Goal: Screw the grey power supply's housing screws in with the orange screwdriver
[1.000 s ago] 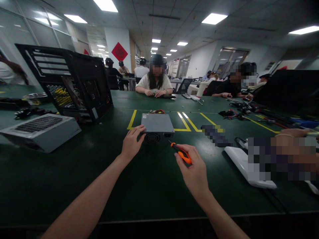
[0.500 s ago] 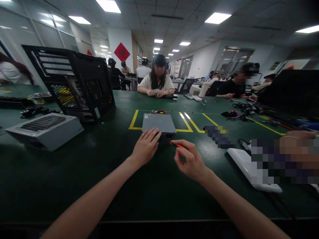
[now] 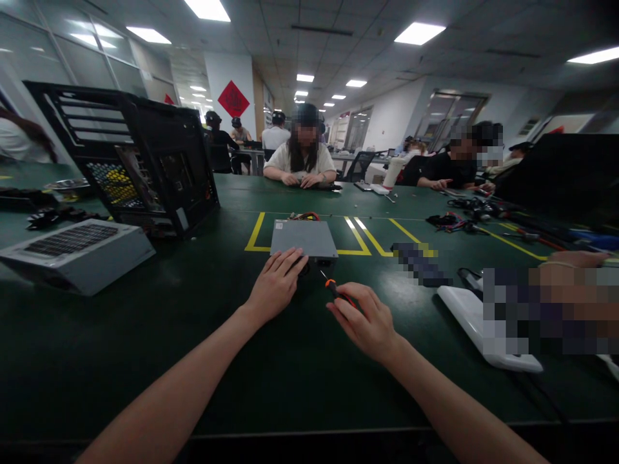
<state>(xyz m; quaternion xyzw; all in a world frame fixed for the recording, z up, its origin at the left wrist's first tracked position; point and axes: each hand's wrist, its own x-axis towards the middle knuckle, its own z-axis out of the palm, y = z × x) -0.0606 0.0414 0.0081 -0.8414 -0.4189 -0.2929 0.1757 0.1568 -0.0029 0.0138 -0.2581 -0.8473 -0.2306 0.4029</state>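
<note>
A flat grey computer power supply (image 3: 304, 235) lies on the green table in front of me, a bundle of coloured wires at its far side. My left hand (image 3: 278, 280) rests on its near left corner, fingers stretched out over the top. In my right hand (image 3: 365, 316) is a screwdriver (image 3: 333, 287) with an orange and black handle, held between thumb and fingers. Its thin tip points up and left toward the near face of the power supply, just below the socket. Whether the tip touches the metal I cannot tell.
To the left stand a black computer case (image 3: 140, 161) and a second grey power supply (image 3: 80, 254). A white device (image 3: 483, 328) lies at the right beside a person's blurred arm. Cables (image 3: 459, 219) are further back. Another person (image 3: 302, 154) sits opposite.
My right hand has drawn back a little toward me and turned, so more of the screwdriver shows. My left hand stays on the power supply. The whole view has shifted slightly.
</note>
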